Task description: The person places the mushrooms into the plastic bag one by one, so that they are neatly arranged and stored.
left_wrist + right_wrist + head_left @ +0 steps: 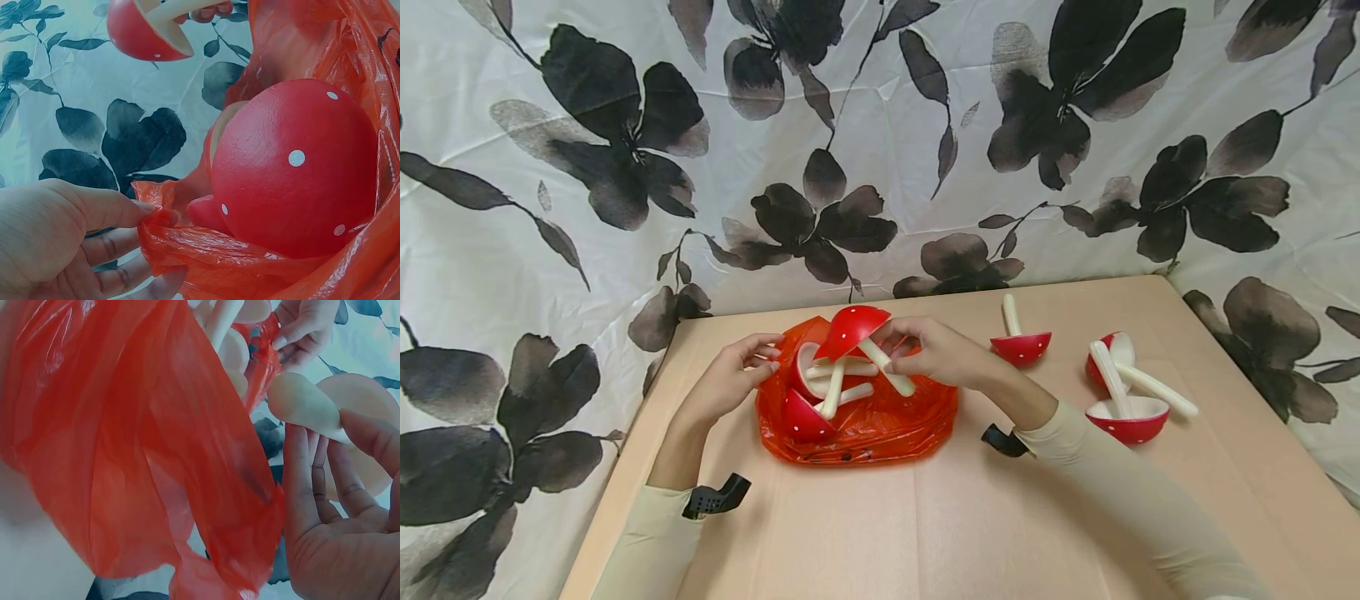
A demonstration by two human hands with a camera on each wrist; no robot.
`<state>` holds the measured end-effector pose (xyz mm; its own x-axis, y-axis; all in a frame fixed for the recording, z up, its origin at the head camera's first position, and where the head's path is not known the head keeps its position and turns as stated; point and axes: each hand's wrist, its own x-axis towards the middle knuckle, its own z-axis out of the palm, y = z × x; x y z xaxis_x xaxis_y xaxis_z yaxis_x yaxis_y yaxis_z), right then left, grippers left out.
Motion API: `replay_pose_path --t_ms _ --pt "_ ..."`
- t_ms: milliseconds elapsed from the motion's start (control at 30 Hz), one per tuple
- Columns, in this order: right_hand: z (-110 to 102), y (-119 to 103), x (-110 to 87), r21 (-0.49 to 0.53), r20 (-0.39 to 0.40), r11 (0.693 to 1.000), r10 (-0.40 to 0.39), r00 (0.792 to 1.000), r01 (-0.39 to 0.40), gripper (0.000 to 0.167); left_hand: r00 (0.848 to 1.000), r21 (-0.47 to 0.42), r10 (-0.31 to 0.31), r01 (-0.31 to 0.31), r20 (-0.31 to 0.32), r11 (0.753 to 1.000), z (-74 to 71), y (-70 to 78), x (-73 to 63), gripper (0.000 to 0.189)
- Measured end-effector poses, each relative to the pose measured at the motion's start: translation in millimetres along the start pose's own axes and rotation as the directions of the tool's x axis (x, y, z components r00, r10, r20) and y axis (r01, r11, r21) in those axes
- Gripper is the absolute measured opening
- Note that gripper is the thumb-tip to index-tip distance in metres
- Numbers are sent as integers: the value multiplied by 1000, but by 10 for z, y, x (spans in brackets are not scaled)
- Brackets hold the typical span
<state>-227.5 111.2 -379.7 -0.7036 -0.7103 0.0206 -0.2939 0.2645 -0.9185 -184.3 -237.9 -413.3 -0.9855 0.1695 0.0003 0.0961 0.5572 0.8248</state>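
My right hand pinches the pale stem of a toy mushroom with a red, white-dotted cap, raised above the bag. In the right wrist view, thumb and fingertips grip that stem. My left hand pinches the edge of a red plastic bag between thumb and fingers, at the bag's left side. Several more mushrooms lie piled in the bag's opening, one dotted cap facing the left wrist camera. Another red cap rests at the front left of the bag.
To the right of the bag, one mushroom stands cap-down with its stem up. Farther right, two more mushrooms lie against each other, stems crossing. A flower-print cloth hangs behind the wooden table.
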Motion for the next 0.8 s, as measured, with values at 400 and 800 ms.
replay_pose_path --t_ms 400,800 --pt "148 65 99 -17 22 1000 -8 1000 8 31 1000 0 -2 2 5 1000 7 16 -7 42" --pt "257 88 136 -59 25 998 -28 999 30 33 1000 4 -2 2 3 1000 11 -7 -6 41"
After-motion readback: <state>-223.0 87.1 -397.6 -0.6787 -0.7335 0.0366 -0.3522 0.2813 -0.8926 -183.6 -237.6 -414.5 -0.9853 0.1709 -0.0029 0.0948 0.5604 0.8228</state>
